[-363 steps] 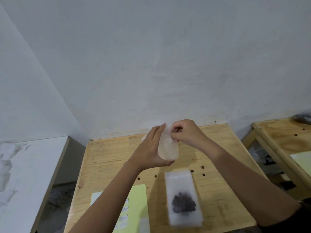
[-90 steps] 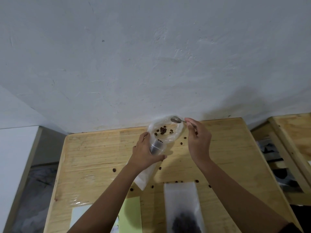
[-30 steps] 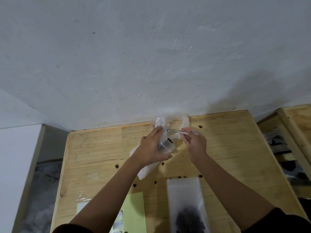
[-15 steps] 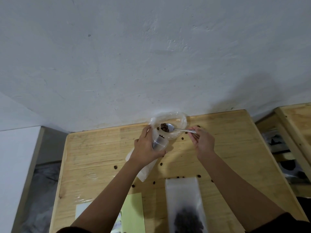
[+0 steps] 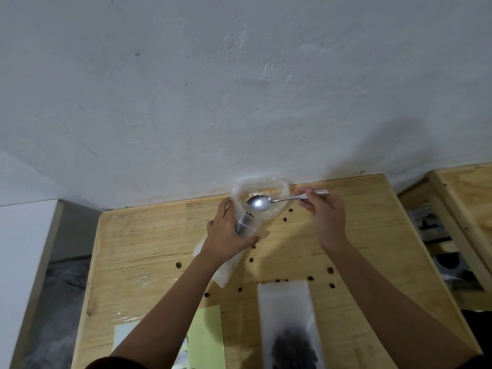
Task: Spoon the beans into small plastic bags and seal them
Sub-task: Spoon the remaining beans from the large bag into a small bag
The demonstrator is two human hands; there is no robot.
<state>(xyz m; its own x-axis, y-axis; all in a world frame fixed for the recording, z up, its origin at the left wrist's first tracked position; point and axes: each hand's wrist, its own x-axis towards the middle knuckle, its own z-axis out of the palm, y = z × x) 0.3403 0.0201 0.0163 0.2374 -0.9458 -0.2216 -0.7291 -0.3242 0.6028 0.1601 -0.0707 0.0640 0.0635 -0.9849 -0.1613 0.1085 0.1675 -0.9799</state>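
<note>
The left hand (image 5: 228, 235) is wrapped around a small plastic bag (image 5: 246, 225), gripping it below its mouth; the bag's lower end (image 5: 225, 270) trails onto the wooden table (image 5: 149, 249). The right hand (image 5: 323, 211) pinches the handle of a metal spoon (image 5: 259, 203) between thumb and fingers. The spoon bowl sits over a larger clear bag (image 5: 262, 193) that lies open at the far table edge, against the wall.

Risks from this position:
- Spillage. Loose beans (image 5: 285, 219) already lie scattered across the table. The small bag's mouth is narrow and soft; a tilted or overloaded spoon is likely to drop more beans beside it.
- Mouth collapse. If the left-hand grip tightens or shifts, the opening may close before the spoon reaches it.
- Source bag movement. The larger clear bag is thin and unsupported; pressure from the spoon could push it or fold its rim.

Containers and contents:
- Small plastic bag: a few dark beans are visible inside, near the left-hand fingers.
- Spoon bowl: appears empty and shiny.
- Larger clear bag: contents cannot be determined.
- Flat bag (image 5: 288, 315) on the near table edge: holds a dark mound of beans; whether it is sealed cannot be determined
</note>
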